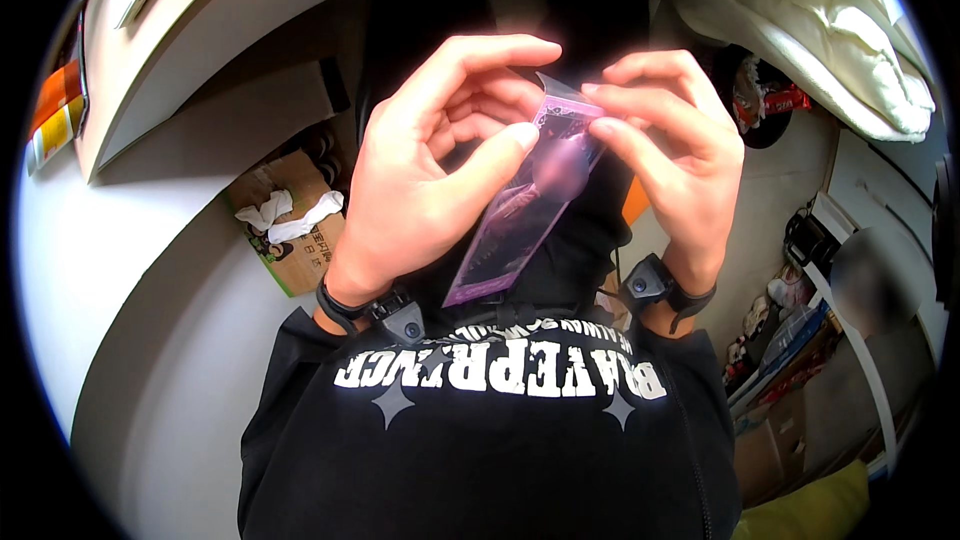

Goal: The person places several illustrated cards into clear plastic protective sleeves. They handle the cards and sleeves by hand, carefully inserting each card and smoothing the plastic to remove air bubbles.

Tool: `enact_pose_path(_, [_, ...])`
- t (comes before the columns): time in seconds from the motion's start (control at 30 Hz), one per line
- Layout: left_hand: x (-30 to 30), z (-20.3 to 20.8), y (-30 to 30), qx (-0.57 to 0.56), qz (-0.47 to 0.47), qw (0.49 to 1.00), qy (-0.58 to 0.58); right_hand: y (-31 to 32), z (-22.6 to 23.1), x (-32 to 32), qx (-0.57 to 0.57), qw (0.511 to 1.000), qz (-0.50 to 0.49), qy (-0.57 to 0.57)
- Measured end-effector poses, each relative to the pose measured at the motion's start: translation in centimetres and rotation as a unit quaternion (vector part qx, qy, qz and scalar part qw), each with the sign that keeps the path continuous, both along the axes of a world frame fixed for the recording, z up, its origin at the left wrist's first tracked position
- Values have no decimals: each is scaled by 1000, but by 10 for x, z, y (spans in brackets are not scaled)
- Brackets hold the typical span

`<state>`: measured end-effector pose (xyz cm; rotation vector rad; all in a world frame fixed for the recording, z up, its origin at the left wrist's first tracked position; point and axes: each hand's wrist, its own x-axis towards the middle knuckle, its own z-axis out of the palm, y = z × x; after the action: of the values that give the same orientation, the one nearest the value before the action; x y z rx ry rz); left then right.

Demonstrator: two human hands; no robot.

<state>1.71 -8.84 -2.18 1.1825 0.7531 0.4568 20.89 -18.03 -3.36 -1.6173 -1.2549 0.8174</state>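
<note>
A purple-bordered picture card [503, 231] with a dark picture on it is tilted in front of my chest. A clear plastic sleeve [556, 86] sticks out past its far end. My left hand [418, 155] grips the card's left side, thumb on its face and fingers curled behind. At the far right corner, my right hand [682, 135] pinches the edge between thumb and index finger. Whether the card sits fully inside the plastic cannot be made out.
A white desk edge [190, 30] curves across the left and far side. On the floor lies a cardboard box [298, 240] with white cloths. Cream fabric [820, 50] hangs at the far right, above a dark bin [765, 105]. Shelves with books [785, 360] stand at right.
</note>
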Motion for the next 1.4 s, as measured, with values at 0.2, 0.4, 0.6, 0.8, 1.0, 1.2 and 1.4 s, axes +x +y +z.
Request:
enact_pose_path(0.2, [2,-3,-4,-13,25,999,-15,2,-5,1,50,985,35,-163])
enact_pose_path(0.4, [4,2,-5,7,37,999,-1,8,-8,-11,168,960,-23,-222])
enact_pose_path(0.6, [8,2,-7,16,43,999,-8,14,-17,-21,243,941,-24,-233])
enact_pose_path(0.8, [8,4,-5,171,-21,985,31,14,-12,-20,224,942,-2,-248])
enact_pose_path(1.0, [10,6,-5,251,-31,967,33,16,-2,-15,220,933,39,-282])
enact_pose_path(1.2, [9,5,-6,243,-29,969,39,13,4,-13,168,947,64,-266])
enact_pose_path(1.4, [9,1,-13,350,-49,933,62,5,11,-15,127,953,59,-270])
